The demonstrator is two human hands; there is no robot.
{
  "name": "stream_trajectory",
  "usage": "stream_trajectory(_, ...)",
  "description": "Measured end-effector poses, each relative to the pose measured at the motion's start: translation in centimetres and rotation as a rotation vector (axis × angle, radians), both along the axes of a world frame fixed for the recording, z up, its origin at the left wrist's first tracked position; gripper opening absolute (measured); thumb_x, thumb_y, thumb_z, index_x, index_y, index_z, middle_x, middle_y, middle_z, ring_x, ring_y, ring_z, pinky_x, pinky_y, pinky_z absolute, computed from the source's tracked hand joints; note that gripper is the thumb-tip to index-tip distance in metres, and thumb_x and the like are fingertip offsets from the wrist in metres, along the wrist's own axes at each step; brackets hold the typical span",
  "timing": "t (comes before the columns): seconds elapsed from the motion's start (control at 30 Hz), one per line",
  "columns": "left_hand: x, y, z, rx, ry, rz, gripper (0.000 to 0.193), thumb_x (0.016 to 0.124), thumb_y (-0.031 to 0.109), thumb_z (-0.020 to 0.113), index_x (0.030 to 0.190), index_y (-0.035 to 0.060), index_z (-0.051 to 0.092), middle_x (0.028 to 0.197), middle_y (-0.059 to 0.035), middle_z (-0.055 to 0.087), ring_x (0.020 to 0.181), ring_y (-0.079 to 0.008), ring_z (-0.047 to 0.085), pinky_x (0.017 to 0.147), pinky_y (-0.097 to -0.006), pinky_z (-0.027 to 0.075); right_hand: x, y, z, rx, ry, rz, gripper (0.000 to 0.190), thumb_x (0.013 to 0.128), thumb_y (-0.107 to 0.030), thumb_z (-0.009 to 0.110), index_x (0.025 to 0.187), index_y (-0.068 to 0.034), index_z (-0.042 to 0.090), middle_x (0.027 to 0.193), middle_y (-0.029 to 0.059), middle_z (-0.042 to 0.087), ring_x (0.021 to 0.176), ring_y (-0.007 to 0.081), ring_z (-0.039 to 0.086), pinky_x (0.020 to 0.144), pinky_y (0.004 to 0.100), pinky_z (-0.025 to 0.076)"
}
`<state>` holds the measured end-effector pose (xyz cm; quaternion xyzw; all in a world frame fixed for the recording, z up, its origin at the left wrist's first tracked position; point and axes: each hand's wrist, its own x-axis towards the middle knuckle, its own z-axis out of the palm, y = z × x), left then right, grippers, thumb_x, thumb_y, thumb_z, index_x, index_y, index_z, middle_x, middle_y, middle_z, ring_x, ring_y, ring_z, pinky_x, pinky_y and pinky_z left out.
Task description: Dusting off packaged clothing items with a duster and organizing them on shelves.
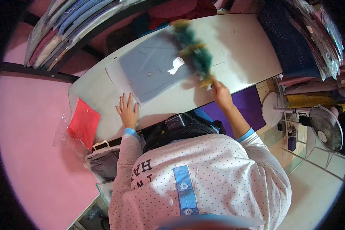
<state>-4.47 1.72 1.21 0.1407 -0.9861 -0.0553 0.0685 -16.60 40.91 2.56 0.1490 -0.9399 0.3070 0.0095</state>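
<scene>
A folded grey-blue garment (146, 66) lies flat in a clear plastic bag (114, 76) on the white table (241, 43). My right hand (220, 94) grips one end of a green and yellow duster (199, 57), which is blurred. The duster stretches away from me over the right side of the bag. My left hand (127, 110) rests palm down with fingers spread, by the near left corner of the bag. Its thumb is at the bag's edge; whether it presses on the plastic I cannot tell. A bright white patch shows on the bag, either a label or glare.
A red packet (84, 123) in loose clear plastic sits left of the table. Bagged folded clothes (83, 20) fill a shelf at upper left, and more bagged garments (310, 37) are stacked at right. A pedestal fan (325, 128) stands at far right, beside a purple panel (241, 109).
</scene>
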Motion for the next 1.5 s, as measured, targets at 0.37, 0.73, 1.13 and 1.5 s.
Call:
stream_trajectory(0.37,0.0,0.3,-0.1,-0.018,0.041,0.029,0.054,0.081,0.033,0.057,0.133,0.0222,0.042,0.142,-0.0068,0.032,0.132,-0.0257,0.026,0.105,-0.0560,0.016,-4.3,-4.0,1.5,0.001,0.110,0.115,0.042,0.083,-0.012,0.050,0.125,-0.012,0.045,0.083,0.0200,0.060,0.067,0.0386,0.059,0.059,0.0479,0.048)
stream_trajectory(0.73,0.3,0.2,0.5,0.063,0.065,0.057,0.052,0.082,0.036,0.055,0.131,0.0239,0.044,0.140,-0.0060,0.034,0.132,-0.0250,0.027,0.105,-0.0564,0.015,-7.3,-10.4,2.8,0.249,0.050,0.387,0.037,0.087,-0.014,0.041,0.123,-0.012,0.049,0.089,0.0226,0.061,0.072,0.0390,0.061,0.060,0.0480,0.050)
stream_trajectory(1.13,-0.3,-0.2,0.5,0.195,0.154,0.059,0.041,0.080,0.030,0.058,0.120,0.0230,0.056,0.135,-0.0034,0.042,0.130,-0.0230,0.032,0.105,-0.0579,0.011,-13.4,-6.1,0.9,0.401,0.092,0.119,0.041,0.088,-0.022,0.047,0.129,-0.021,0.044,0.094,0.0191,0.061,0.071,0.0375,0.062,0.057,0.0476,0.050)
stream_trajectory(1.5,-6.9,1.4,2.0,0.063,-0.038,0.004,0.017,0.076,0.016,0.054,0.087,0.0125,0.067,0.098,-0.0040,0.062,0.106,-0.0242,0.048,0.096,-0.0620,0.017,-10.8,5.7,3.0,0.449,0.397,-0.401,0.045,0.084,-0.026,0.057,0.128,-0.022,0.047,0.121,0.0080,0.052,0.113,0.0313,0.045,0.091,0.0458,0.037)
